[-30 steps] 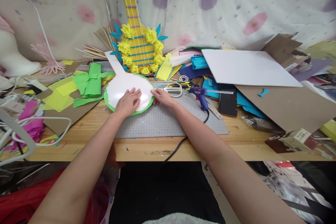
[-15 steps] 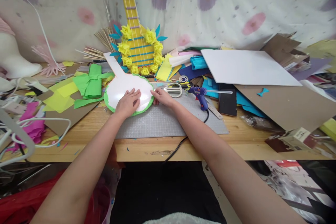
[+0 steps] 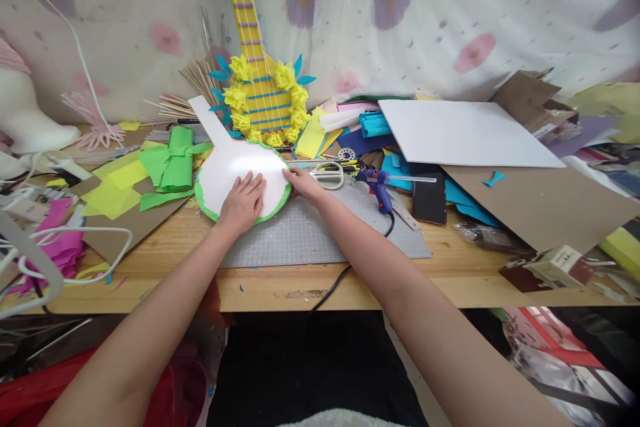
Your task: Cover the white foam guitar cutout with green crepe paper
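Note:
A white guitar-shaped board [image 3: 220, 180] with green crepe paper along its rounded edge lies partly on the grey cutting mat [image 3: 310, 240]. Its narrow neck points up and to the left. My left hand [image 3: 243, 202] rests flat on the round body, fingers stretched out. At the body's right rim, my right hand [image 3: 303, 183] pinches the edge between thumb and fingers; the fingertips underneath are hidden. Just right of that hand are the scissors [image 3: 331, 175]. Beyond them sits a blue-purple glue gun [image 3: 379, 188] with a clear glue stick in its back.
A yellow guitar model [image 3: 267, 97] with paper roses stands behind. Green crepe paper [image 3: 177, 163] lies left. On the right are a black phone [image 3: 429, 201], a white board [image 3: 470, 133], brown cardboard [image 3: 545, 203] and a small box [image 3: 553, 267]. The glue gun's cord [image 3: 333, 290] crosses the table's front edge.
The view has shifted slightly. My left hand stays flat on the board and my right hand stays at its right rim, with fewer of its fingers showing below the thumb.

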`<state>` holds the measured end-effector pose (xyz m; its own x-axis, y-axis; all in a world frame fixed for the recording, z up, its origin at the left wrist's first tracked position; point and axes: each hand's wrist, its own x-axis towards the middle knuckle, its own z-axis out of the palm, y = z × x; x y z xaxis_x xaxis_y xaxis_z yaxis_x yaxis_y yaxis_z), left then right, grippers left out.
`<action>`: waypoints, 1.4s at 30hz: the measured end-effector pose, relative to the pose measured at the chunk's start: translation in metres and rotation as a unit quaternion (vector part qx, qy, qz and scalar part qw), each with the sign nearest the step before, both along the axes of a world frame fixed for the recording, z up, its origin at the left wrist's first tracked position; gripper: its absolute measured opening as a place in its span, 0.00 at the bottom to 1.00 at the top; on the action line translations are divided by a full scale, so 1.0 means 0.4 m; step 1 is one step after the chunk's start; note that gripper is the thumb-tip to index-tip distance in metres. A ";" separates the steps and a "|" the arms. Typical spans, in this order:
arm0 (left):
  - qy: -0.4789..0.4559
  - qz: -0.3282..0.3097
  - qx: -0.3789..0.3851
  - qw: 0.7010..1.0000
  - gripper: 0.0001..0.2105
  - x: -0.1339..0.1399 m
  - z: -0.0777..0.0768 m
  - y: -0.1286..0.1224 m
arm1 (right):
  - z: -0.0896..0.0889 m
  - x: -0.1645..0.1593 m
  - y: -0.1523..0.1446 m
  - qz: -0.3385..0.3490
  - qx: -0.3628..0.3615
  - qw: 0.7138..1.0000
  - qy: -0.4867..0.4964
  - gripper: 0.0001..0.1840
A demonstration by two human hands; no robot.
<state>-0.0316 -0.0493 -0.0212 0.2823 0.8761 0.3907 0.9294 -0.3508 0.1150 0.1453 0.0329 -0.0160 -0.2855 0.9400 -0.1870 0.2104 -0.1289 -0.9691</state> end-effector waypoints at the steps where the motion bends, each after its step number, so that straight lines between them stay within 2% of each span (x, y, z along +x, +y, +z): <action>1: -0.002 -0.001 0.005 1.000 0.23 0.000 0.001 -0.005 | 0.006 -0.003 -0.005 0.010 -0.010 0.999 0.042 0.12; 6: -0.019 -0.028 0.038 0.999 0.23 -0.013 0.024 -0.019 | 0.011 0.003 -0.050 -0.022 -0.003 0.985 0.170 0.11; 11: -0.069 0.030 0.096 0.993 0.24 -0.021 0.083 -0.004 | -0.019 0.042 -0.108 -0.033 0.032 0.957 0.288 0.22; 15: -0.087 0.046 0.118 0.988 0.23 0.012 0.114 0.008 | -0.037 0.060 -0.150 -0.053 0.018 0.936 0.347 0.26; 18: -0.074 0.070 0.114 0.988 0.20 0.053 0.110 0.016 | -0.043 0.053 -0.169 -0.075 -0.018 0.925 0.372 0.31; 21: -0.062 0.071 0.090 0.991 0.18 0.088 0.089 0.029 | -0.046 0.043 -0.173 -0.074 -0.064 0.915 0.391 0.37; 25: -0.045 0.055 0.053 0.996 0.18 0.108 0.050 0.043 | -0.049 0.039 -0.163 -0.069 -0.090 0.905 0.410 0.37; 29: -0.047 0.072 0.027 0.996 0.19 0.104 0.004 0.042 | -0.047 0.046 -0.143 -0.057 -0.102 0.925 0.361 0.31; 31: -0.071 0.086 0.021 0.994 0.19 0.101 -0.017 0.039 | -0.042 0.059 -0.132 -0.061 -0.097 0.948 0.298 0.24; 33: -0.102 0.097 0.022 0.990 0.19 0.101 -0.035 0.037 | -0.034 0.082 -0.125 -0.094 -0.077 0.968 0.219 0.18; 36: -0.136 0.104 0.023 0.985 0.19 0.106 -0.051 0.039 | -0.024 0.145 -0.130 -0.145 0.002 0.982 0.119 0.16; 38: -0.147 0.105 0.019 0.983 0.19 0.108 -0.054 0.042 | -0.021 0.206 -0.146 -0.129 0.071 0.985 0.087 0.14; 40: -0.154 0.105 0.018 0.982 0.19 0.109 -0.054 0.044 | -0.023 0.278 -0.167 -0.115 0.117 0.986 0.039 0.18; 42: -0.163 0.104 0.020 0.981 0.19 0.107 -0.054 0.045 | -0.028 0.351 -0.188 -0.136 0.168 0.976 -0.040 0.22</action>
<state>0.0112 -0.0313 -0.0428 -0.0470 0.8840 0.4652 0.8978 -0.1667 0.4075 0.2856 -0.0423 -0.0271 -0.0140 0.9910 0.1333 0.2896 0.1316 -0.9480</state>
